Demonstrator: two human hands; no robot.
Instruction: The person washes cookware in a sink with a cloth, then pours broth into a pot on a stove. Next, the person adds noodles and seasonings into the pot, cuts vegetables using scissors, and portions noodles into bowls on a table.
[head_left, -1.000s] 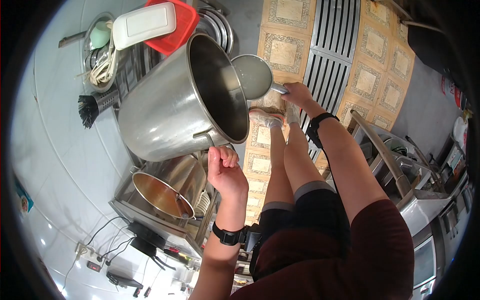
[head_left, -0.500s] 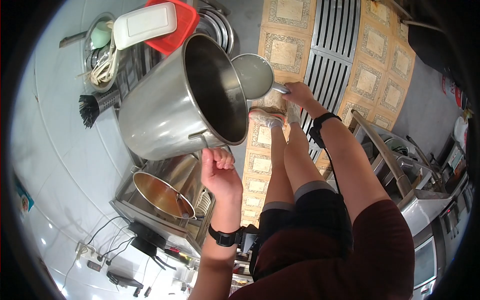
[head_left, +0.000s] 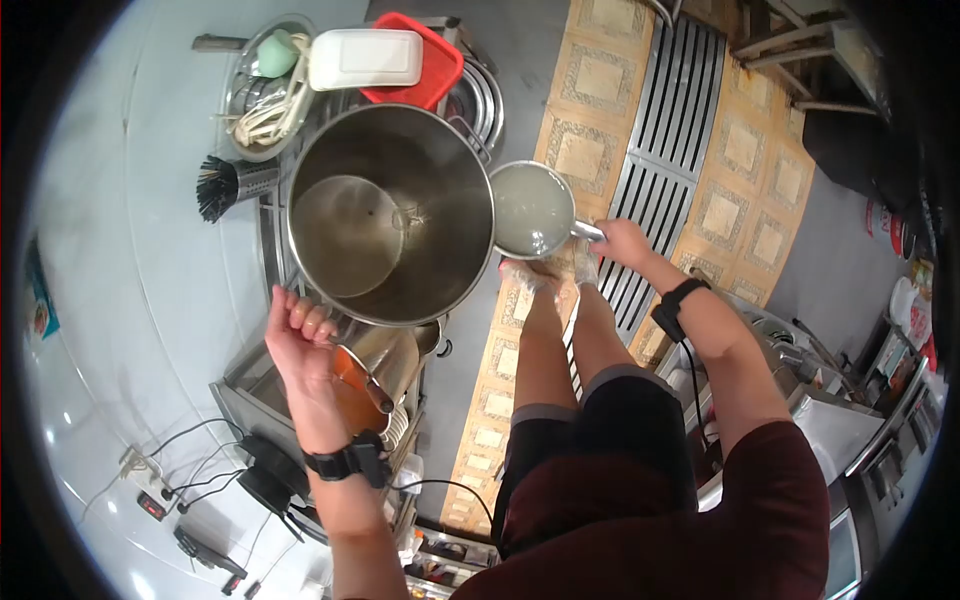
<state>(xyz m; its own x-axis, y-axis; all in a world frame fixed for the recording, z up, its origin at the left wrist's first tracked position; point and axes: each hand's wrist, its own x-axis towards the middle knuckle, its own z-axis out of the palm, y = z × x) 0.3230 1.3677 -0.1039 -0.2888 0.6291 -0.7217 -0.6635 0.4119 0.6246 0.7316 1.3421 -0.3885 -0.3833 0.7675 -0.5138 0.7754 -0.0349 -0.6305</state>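
Note:
A large stainless steel pot [head_left: 450, 230] has its opening facing up toward me; a little residue lies on its bottom. At its lower left side, my left hand [head_left: 300, 325] is closed with curled fingers on the pot's side handle, which is mostly hidden. My right hand [head_left: 622, 243] is wrapped round the short handle of a round metal dipper [head_left: 535, 210]. Cloudy, pale liquid fills much of the dipper. Its rim is right beside the pot's right rim, and I cannot tell whether they touch.
Beyond the pot are a white container [head_left: 365, 58], a red basket [head_left: 440, 70] and a bowl of utensils [head_left: 262, 140]. Below left stands a pot of orange liquid [head_left: 355, 395]. A floor drain grate [head_left: 650, 170] runs past my feet. Steel counters [head_left: 830, 430] stand right.
The big pot has swung from lying tilted toward the right to opening upward at me. My left hand moved left with it. My right hand and the dipper shifted slightly down and right in view.

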